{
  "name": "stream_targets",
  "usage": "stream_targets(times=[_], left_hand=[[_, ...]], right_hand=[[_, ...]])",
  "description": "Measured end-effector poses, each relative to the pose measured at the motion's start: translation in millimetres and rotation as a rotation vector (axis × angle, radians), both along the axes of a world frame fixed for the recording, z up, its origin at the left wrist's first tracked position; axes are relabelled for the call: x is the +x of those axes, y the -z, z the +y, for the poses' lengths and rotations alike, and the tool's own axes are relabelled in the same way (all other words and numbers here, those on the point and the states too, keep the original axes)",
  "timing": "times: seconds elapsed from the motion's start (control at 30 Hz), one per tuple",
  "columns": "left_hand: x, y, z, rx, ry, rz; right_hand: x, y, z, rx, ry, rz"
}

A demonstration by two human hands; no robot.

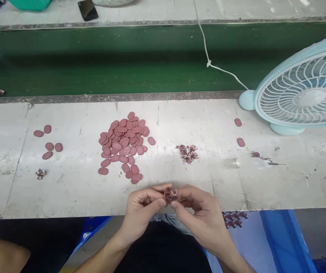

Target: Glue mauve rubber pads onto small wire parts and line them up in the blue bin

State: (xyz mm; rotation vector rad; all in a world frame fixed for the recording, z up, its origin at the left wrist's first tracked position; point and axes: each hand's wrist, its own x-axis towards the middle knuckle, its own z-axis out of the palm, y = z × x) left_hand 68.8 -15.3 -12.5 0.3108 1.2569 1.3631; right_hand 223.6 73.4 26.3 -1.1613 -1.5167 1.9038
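Near the front edge of the white worktable (86, 197), my left hand (146, 206) and my right hand (195, 212) meet over a small dark red figure (171, 195). Thumb and fingers of my left hand pinch its left side, where a reddish oval edge shows; my right hand pinches its right side. Ahead and to the left lies a heap of reddish oval discs (123, 138). A small pile of brown and white figures (187, 153) sits just beyond my right hand.
A light blue fan (311, 96) stands at the right, its white cord (225, 71) running up to a back shelf with a dark phone (87, 9). Loose discs (47, 146) lie at left. Below the right table edge is a blue tray (285, 235) with several figures. A person's arm (2, 256) shows lower left.
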Motion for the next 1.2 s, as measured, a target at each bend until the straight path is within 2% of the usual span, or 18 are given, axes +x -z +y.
stream_targets(times=[0.3, 0.53, 0.63, 0.7, 0.73, 0.87, 0.9, 0.97, 1.07, 1.13, 1.2], left_hand=[[3, -2.6, 4, 0.029, 0.005, 0.023], [5, -3.6, 8, 0.092, 0.044, 0.047], [-9, -10.7, 17, 0.153, 0.147, 0.165], [-29, -15.2, 31, 0.171, 0.241, 0.403], [-41, -16.7, 41, 0.174, 0.278, 0.585], [-83, -14.9, 89, 0.196, 0.444, 1.523], [-88, -12.8, 99, 0.179, 0.481, 1.674], [-90, -7.8, 112, 0.16, 0.525, 1.806], [-78, -1.6, 112, 0.174, 0.571, 1.823], [-71, 0.9, 105, 0.197, 0.602, 1.841], [-67, 2.8, 100, 0.212, 0.625, 1.912]], right_hand=[[5, 2.3, -1, -0.01, 0.021, 0.007], [7, 5.8, -3, -0.119, 0.064, 0.089], [14, 9.8, -3, -0.161, 0.132, 0.148], [25, 13.8, -3, -0.156, 0.217, 0.16], [34, 15.9, -3, -0.14, 0.27, 0.153], [81, 17.4, 0, 0.012, 0.547, 0.077], [95, 14.9, 1, 0.062, 0.64, 0.053], [126, 7.5, 1, 0.159, 0.838, 0.002], [177, 2.6, -4, 0.311, 1.1, -0.136], [214, 14.0, -10, 0.399, 1.235, -0.292], [251, 39.6, -19, 0.431, 1.323, -0.453]])
